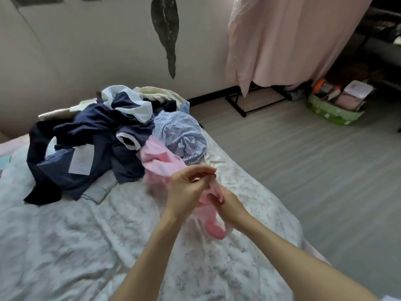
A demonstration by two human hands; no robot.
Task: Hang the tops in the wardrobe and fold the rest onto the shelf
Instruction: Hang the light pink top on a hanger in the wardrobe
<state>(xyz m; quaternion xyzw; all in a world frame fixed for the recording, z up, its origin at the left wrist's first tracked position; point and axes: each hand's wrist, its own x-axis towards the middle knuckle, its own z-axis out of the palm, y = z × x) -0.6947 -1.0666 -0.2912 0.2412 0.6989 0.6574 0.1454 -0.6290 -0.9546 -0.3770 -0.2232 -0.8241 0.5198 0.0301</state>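
We hold a pink garment [160, 161] over the bed [65, 246], our left hand [186, 187] and right hand [227, 200] both pinching its edge close together. Behind it lies a heap of navy clothes [86, 135] and a striped blue shirt [182, 135]. A pink curtain [286, 40] hangs by the wall, a green basket [334, 118] on the floor.

A bed with a white floral quilt [65, 246] is standing against a plain beige wall [86, 51]. A pale pink curtain [282, 40] is hanging over grey wooden floor [303, 159], near a green storage basket [332, 117].
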